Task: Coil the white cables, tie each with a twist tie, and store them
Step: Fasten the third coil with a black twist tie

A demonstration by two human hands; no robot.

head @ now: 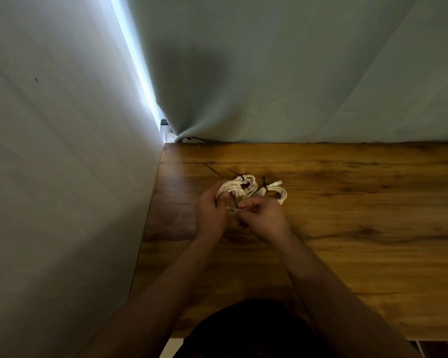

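Note:
A coiled white cable (228, 190) is held over the wooden table (347, 215), gripped by my left hand (210, 215) on its left side. A black twist tie (235, 202) runs across this coil, and my right hand (263, 215) pinches its lower end. Just behind lies a second white coil (250, 184) with a black tie (237, 173) on it. To the right rests a third coil (274, 193), bound by a black tie (264, 182). A loose black tie (212, 170) lies on the wood at the back left.
A grey curtain (282, 73) hangs along the table's far edge. A pale wall (62, 151) runs down the left side, right against the table's left edge. Bare wood stretches to the right of the coils. My dark clothing (248, 332) shows at the bottom.

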